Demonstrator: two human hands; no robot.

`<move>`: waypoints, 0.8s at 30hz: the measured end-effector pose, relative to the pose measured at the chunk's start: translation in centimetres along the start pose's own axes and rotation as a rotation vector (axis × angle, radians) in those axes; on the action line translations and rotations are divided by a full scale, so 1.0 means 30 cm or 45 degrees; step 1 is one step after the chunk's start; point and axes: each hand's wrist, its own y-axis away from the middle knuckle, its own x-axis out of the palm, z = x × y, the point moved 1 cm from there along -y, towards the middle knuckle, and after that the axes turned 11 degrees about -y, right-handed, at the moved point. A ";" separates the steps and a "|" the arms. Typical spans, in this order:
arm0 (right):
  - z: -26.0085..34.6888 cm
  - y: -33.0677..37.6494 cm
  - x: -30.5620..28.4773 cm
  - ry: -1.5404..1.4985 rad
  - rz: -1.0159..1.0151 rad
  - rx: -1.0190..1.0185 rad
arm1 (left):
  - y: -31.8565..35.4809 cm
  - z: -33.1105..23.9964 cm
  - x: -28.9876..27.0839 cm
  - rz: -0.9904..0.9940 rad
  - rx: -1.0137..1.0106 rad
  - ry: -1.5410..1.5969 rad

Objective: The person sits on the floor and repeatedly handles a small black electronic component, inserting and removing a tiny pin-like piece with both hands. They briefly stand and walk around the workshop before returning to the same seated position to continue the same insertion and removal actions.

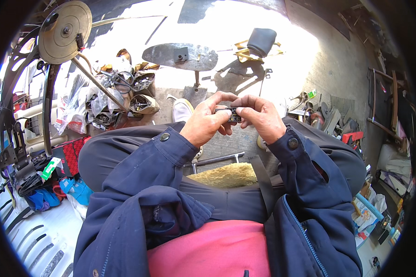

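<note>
A small dark part (pixel 228 114) sits pinched between both hands above the knees; the left hand (pixel 204 123) closes fingertips on its near end, the right hand (pixel 260 118) on the far end, each grip tight; a slip could well drop it among floor clutter; open paper bags (pixel 142 96) left of the hands hold dark metal bits, hard to identify

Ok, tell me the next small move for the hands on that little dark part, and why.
Probably keep the left hand steady and let the right hand work the small dark part with its fingertips. Both hands pinch it between them above the lap, so it is already braced; what the part is cannot be told.
</note>
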 end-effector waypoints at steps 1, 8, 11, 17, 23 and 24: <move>-0.001 0.000 0.001 0.001 0.001 -0.001 | -0.001 0.001 0.000 0.002 -0.007 -0.006; -0.006 0.006 -0.006 0.065 0.038 -0.051 | -0.003 0.008 0.007 -0.036 0.013 -0.002; 0.008 0.013 -0.004 0.143 0.058 -0.040 | 0.001 -0.003 0.002 0.001 0.046 -0.147; 0.014 0.012 0.007 0.099 0.001 -0.006 | 0.014 -0.025 0.012 -0.020 0.072 -0.065; 0.032 -0.008 0.008 0.060 0.016 0.003 | 0.030 -0.039 -0.002 -0.055 0.145 -0.007; 0.040 -0.014 0.010 0.042 0.004 -0.028 | 0.031 -0.040 -0.004 -0.071 0.152 0.019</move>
